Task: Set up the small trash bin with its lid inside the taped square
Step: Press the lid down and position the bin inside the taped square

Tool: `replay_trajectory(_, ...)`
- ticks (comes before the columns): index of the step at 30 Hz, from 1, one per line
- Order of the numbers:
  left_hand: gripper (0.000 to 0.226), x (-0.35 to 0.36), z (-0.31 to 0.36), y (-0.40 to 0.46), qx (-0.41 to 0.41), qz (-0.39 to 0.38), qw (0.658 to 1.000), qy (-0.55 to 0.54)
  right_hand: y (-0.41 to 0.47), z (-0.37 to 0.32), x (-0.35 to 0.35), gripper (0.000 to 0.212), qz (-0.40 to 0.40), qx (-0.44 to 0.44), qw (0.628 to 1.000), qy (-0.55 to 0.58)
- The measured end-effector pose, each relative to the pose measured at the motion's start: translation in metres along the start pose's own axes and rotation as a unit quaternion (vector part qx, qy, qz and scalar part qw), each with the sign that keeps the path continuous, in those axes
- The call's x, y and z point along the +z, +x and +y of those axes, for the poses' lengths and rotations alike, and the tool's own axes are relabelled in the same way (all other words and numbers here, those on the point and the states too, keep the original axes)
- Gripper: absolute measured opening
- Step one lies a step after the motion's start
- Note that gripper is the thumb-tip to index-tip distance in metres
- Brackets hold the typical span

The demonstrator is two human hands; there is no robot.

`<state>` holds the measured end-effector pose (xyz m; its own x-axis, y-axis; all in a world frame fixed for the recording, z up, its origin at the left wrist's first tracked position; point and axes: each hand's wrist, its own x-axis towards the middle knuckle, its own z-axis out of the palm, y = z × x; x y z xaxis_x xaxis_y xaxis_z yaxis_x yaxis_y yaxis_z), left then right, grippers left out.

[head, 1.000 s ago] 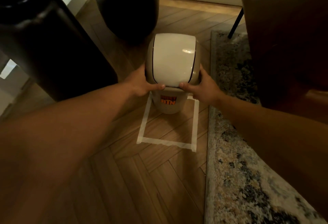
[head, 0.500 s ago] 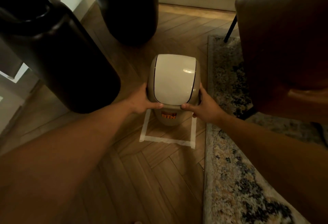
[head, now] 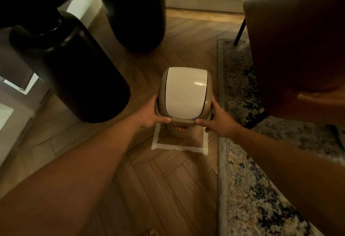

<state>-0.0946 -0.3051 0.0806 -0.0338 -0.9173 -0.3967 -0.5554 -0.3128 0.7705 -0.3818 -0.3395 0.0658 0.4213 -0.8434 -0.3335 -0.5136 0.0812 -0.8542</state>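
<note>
While both arms reach forward from the bottom of the frame, a person grips a small beige trash bin (head: 180, 130) by its domed swing lid (head: 185, 93). At the lid's 9 o'clock the left hand (head: 150, 116) wraps the rim, thumb pressed along the front edge; at 3 o'clock the right hand (head: 219, 121) mirrors it, fingers curled close together against the side. Beneath the lid, the bin's base sits within the taped square (head: 179, 148) on the wooden floor (head: 155, 189). A patterned rug (head: 248, 189) lies at 3 o'clock, dark rounded vessels (head: 74, 71) at 10 o'clock.
</note>
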Motion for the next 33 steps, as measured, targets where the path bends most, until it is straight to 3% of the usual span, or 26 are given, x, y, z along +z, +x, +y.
replay_trajectory(9, 0.109, 0.004, 0.001, -0.003, 0.01, -0.011, 1.0, 0.011, -0.009, 0.004, 0.004, 0.126, 0.009, 0.005, 1.0, -0.001)
replay_trajectory(13, 0.115, 0.005, 0.003, -0.006, 0.035, -0.012, 0.998, 0.042, -0.014, 0.008, 0.002, 0.132, 0.012, -0.003, 1.0, -0.026)
replay_trajectory(17, 0.132, 0.006, -0.002, -0.012, 0.066, 0.071, 0.992, 0.077, -0.019, -0.003, 0.001, 0.136, 0.066, -0.019, 0.987, -0.147)
replay_trajectory(24, 0.099, 0.014, -0.019, -0.015, 0.085, 0.088, 0.99, 0.071, -0.024, 0.001, 0.004, 0.127, 0.076, -0.071, 0.983, -0.149)
replay_trajectory(33, 0.104, 0.014, -0.016, -0.004, 0.071, 0.091, 0.988, 0.105, -0.017, -0.002, 0.001, 0.125, 0.071, -0.069, 0.986, -0.136)
